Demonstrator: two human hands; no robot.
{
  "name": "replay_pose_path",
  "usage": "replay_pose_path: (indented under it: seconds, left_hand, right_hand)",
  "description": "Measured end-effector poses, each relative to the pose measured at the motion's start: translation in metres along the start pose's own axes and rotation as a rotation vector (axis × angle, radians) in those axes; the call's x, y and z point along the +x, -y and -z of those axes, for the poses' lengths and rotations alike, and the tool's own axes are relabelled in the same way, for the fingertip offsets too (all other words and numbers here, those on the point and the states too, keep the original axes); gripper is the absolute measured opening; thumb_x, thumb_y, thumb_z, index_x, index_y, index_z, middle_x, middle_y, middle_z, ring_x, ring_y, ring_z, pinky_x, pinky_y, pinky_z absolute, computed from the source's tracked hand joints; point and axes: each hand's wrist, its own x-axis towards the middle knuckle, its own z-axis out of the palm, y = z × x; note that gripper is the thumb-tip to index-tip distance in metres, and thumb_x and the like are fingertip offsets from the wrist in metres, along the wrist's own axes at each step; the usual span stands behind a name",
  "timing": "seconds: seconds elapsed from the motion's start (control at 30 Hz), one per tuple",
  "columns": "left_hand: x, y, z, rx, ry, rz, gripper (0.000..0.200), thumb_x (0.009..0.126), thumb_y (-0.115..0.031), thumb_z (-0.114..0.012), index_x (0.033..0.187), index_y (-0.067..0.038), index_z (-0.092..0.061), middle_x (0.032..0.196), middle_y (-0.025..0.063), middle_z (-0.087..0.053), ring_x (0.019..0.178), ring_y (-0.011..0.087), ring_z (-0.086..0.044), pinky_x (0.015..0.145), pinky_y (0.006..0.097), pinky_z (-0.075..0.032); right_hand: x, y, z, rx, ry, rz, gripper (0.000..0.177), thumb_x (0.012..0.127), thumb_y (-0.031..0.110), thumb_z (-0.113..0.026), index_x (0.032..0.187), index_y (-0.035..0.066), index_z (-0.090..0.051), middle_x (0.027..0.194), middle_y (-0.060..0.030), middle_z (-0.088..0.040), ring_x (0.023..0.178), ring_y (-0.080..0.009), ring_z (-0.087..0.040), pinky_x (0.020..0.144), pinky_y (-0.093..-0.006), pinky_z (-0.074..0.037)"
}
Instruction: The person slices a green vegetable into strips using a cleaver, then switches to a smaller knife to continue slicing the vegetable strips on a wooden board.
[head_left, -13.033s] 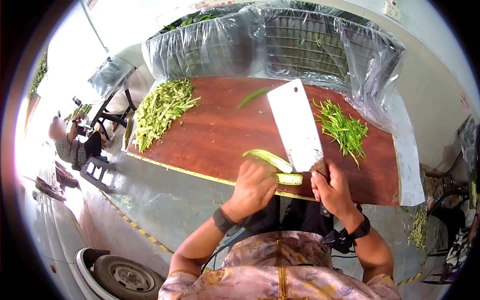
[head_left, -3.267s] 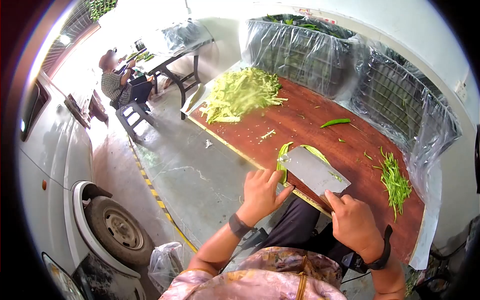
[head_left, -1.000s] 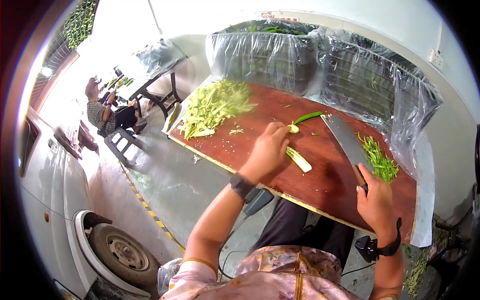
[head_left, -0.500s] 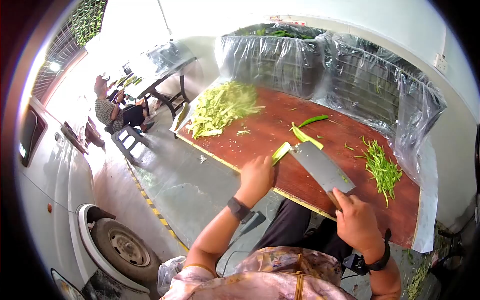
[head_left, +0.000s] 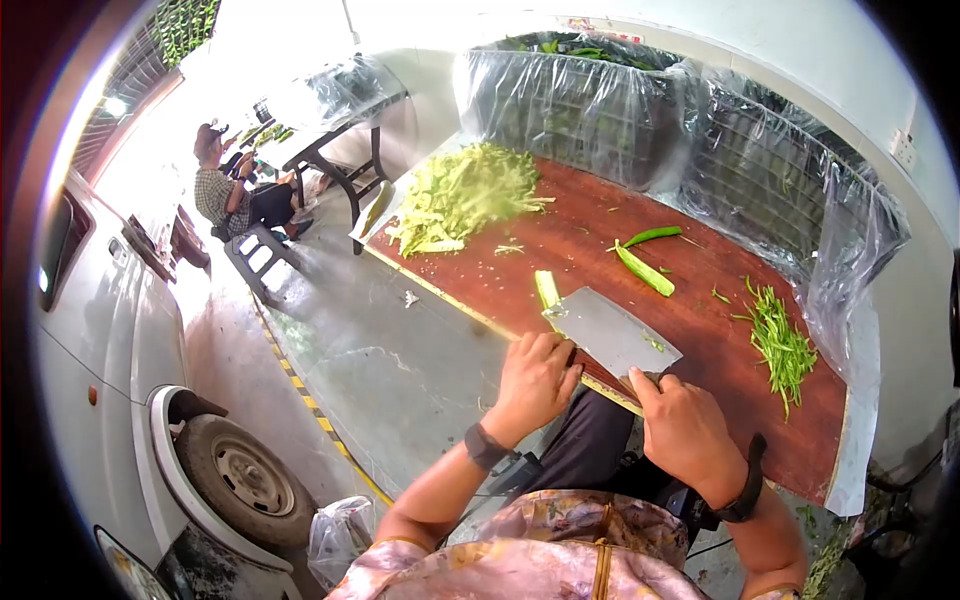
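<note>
- Head view, right hand (head_left: pixel 690 435): closed round the handle of a broad, grey metal cleaver with a dark handle (head_left: pixel 618 328), index finger laid forward towards the blade.
- Cleaver: blade flat or nearly so, over the near edge of the reddish-brown bench with a yellow rim (head_left: pixel 700 330); a few green scraps on its face.
- Left hand (head_left: pixel 533 385): at the near rim, fingers bent, thumb towards the blade; whether it grips anything cannot be told.
- Pale green, split pepper piece (head_left: pixel 546 288): lengthwise at the blade's far left corner, beyond the left hand.
- Bright green, split pepper half with pale inside (head_left: pixel 643 272): on the bench, beyond the cleaver.
- Slender, glossy green whole pepper (head_left: pixel 653 236): just beyond that half.
- Large heap of pale green shreds (head_left: pixel 465 197): bench's far left part.
- Smaller bunch of thin, bright green strips (head_left: pixel 782 342): bench's right part.
- Two dark mesh crates draped in clear plastic (head_left: pixel 575 115): along the far side, green produce inside the left one.
</note>
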Motion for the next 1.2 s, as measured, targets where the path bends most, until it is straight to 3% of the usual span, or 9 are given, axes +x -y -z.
replay_pose_path:
  seconds: [0.4, 0.53, 0.73, 1.1, 1.2]
  left_hand:
    - [-0.005, -0.002, -0.008, 0.099, -0.055, -0.052, 0.023, 0.084, -0.019, -0.068, 0.103, -0.006, -0.066, 0.113, 0.0077, -0.062, 0.111, 0.0282, -0.055, 0.096, 0.0432, -0.039]
    - [-0.008, 0.002, -0.01, 0.08, -0.051, -0.06, 0.025, 0.084, -0.019, -0.068, 0.105, -0.005, -0.066, 0.114, 0.0083, -0.062, 0.111, 0.028, -0.055, 0.097, 0.0433, -0.038]
    - [-0.003, 0.003, -0.011, 0.039, -0.031, -0.055, 0.026, 0.083, -0.018, -0.069, 0.104, -0.004, -0.065, 0.112, 0.0091, -0.063, 0.107, 0.028, -0.057, 0.097, 0.0433, -0.038]
    - [0.004, 0.007, -0.008, 0.012, -0.036, -0.072, 0.022, 0.08, -0.015, -0.068, 0.098, -0.005, -0.065, 0.107, 0.0088, -0.062, 0.099, 0.0284, -0.057, 0.092, 0.0426, -0.039]
    - [0.001, 0.007, -0.01, -0.011, -0.053, -0.067, 0.019, 0.08, -0.015, -0.068, 0.096, -0.005, -0.065, 0.105, 0.0088, -0.063, 0.098, 0.0288, -0.057, 0.092, 0.0429, -0.039]
  right_hand:
    - [0.006, 0.007, 0.037, -0.15, 0.16, 0.009, 0.039, 0.08, 0.007, -0.064, 0.118, -0.001, -0.057, 0.086, -0.0198, -0.065, 0.079, -0.0337, -0.069, 0.072, -0.0394, -0.057]
    - [0.012, 0.01, 0.033, -0.186, 0.204, 0.006, 0.043, 0.081, 0.008, -0.064, 0.122, -0.002, -0.057, 0.087, -0.0193, -0.066, 0.079, -0.0332, -0.069, 0.071, -0.0385, -0.057]
    - [0.005, 0.005, 0.023, -0.17, 0.109, 0.053, 0.044, 0.082, 0.007, -0.062, 0.125, -0.002, -0.056, 0.088, -0.0188, -0.065, 0.076, -0.0299, -0.069, 0.067, -0.0374, -0.057]
    - [0.014, -0.009, 0.0, -0.031, 0.06, 0.058, 0.048, 0.077, 0.003, -0.062, 0.124, -0.002, -0.056, 0.086, -0.022, -0.064, 0.076, -0.0357, -0.067, 0.069, -0.0418, -0.056]
    - [0.013, -0.007, 0.003, 0.039, 0.049, 0.043, 0.049, 0.081, 0.003, -0.058, 0.13, -0.001, -0.058, 0.086, -0.0215, -0.062, 0.075, -0.0365, -0.066, 0.069, -0.0439, -0.054]
